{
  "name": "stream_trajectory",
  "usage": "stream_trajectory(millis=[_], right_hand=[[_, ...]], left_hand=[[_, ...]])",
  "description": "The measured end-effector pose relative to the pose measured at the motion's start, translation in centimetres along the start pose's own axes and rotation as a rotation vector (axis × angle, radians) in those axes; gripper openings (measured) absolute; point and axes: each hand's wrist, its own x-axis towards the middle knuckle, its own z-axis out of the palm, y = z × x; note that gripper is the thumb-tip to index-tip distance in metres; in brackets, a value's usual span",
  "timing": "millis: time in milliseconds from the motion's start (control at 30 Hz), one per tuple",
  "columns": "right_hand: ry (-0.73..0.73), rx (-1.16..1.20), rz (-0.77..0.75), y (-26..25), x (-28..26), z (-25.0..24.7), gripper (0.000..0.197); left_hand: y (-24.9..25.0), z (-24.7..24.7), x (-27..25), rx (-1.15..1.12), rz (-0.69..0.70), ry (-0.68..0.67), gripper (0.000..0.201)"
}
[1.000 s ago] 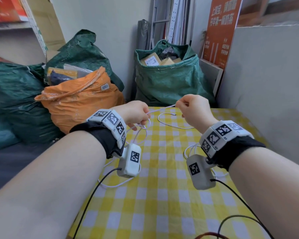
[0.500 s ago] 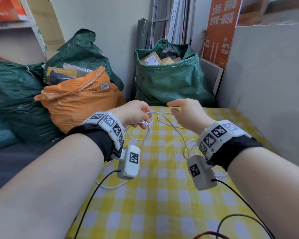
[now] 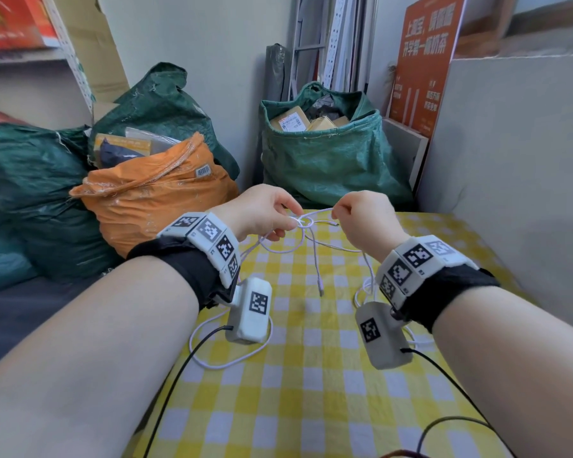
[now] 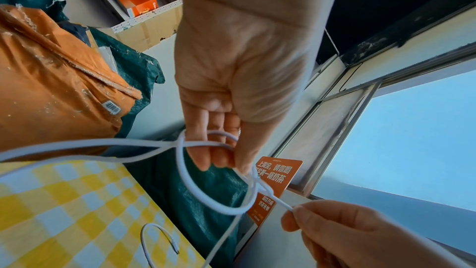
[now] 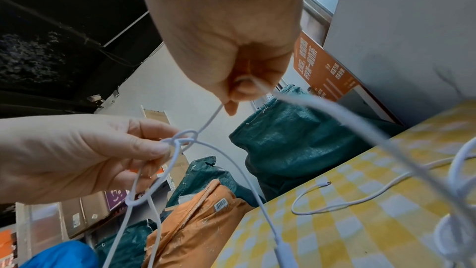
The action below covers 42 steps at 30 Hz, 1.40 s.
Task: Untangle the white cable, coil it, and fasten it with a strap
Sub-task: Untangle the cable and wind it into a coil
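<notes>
A thin white cable (image 3: 315,256) is held up over the yellow checked tablecloth (image 3: 311,408), with a small loose knot (image 3: 303,223) between my hands. My left hand (image 3: 262,213) pinches the cable at the knot, thumb against fingers (image 4: 219,150). My right hand (image 3: 361,216) pinches the strand (image 5: 211,119) that leads out of the knot (image 5: 184,138). One plug end (image 3: 320,289) hangs down between my wrists. Another end (image 3: 333,223) lies on the cloth behind. More loops (image 3: 232,358) lie under my wrists. No strap is in view.
An orange sack (image 3: 153,196) and green sacks (image 3: 328,160) stand beyond the table's far and left edges. A grey wall panel (image 3: 510,160) borders the table on the right. Black camera leads (image 3: 444,375) trail from my wrists over the near cloth.
My hands have risen off the cloth and drawn close together. The wide loops between them have pulled down into a small knot, and one plug end now dangles free.
</notes>
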Motion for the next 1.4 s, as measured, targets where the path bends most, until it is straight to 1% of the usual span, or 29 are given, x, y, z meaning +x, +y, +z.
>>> stream_trajectory(millis=[67,133,233,333,433,500,633,733,767,833,867,933,1000,1100,1167,1267,1333,1400], right_hand=[[0.024,0.014,0.035,0.2,0.0,-0.1,0.029],[0.025,0.005,0.052,0.2,0.0,-0.2,0.03],[-0.02,0.01,0.025,-0.2,-0.1,-0.3,0.027],[-0.107,0.148,-0.036,-1.3,-0.3,-0.3,0.023],[-0.167,0.237,-0.06,-1.7,-0.3,-0.5,0.021],[-0.201,0.279,-0.068,-1.7,-0.4,-0.9,0.022],[-0.289,0.36,-0.043,-1.3,-1.0,-1.3,0.017],[-0.371,0.465,0.004,-1.7,-1.6,-1.5,0.022],[-0.383,0.475,0.008,-1.8,-1.7,-1.6,0.024],[-0.39,0.424,0.001,-1.8,-1.8,-1.7,0.026],[-0.393,0.386,-0.003,-1.8,-1.8,-1.7,0.025],[-0.382,0.359,-0.004,-1.7,-1.8,-1.7,0.023],[-0.351,0.367,-0.001,-1.5,-1.8,-1.7,0.025],[-0.35,0.362,-0.003,-1.4,-1.8,-1.9,0.025],[-0.378,0.384,-0.004,-1.4,-2.0,-2.1,0.027],[-0.437,0.425,-0.017,-1.5,-2.2,-2.2,0.033],[-0.451,0.37,-0.051,-1.5,-2.2,-2.1,0.031],[-0.448,0.294,-0.079,-1.4,-2.1,-2.0,0.025]], left_hand=[[-0.2,-0.3,0.0,0.044,0.025,0.073,0.016],[-0.4,-0.5,0.1,0.069,0.033,0.101,0.011],[-0.2,-0.2,-0.1,0.072,0.014,0.041,0.009],[0.4,0.3,-0.5,0.006,0.013,-0.037,0.012],[1.0,0.5,-0.8,-0.064,-0.001,-0.074,0.018],[1.2,0.4,-0.9,-0.14,-0.029,-0.073,0.018],[1.0,-0.1,-0.7,-0.38,-0.083,0.016,0.017],[0.8,-0.4,-0.8,-0.491,-0.068,0.0,0.016],[0.8,-0.5,-0.8,-0.541,-0.065,-0.009,0.016],[0.7,-0.6,-0.7,-0.645,-0.053,-0.005,0.021],[0.6,-0.7,-0.6,-0.696,-0.044,0.019,0.023],[0.6,-0.9,-0.3,-0.801,-0.052,0.126,0.023],[0.5,-1.1,0.0,-0.891,-0.103,0.267,0.022],[0.4,-1.2,0.2,-1.003,-0.186,0.399,0.018],[0.3,-1.2,0.4,-1.092,-0.228,0.451,0.017],[-0.1,-1.3,0.6,-1.209,-0.249,0.493,0.032],[0.0,-1.3,0.6,-1.211,-0.255,0.498,0.038],[0.1,-1.3,0.5,-1.176,-0.258,0.488,0.037]])
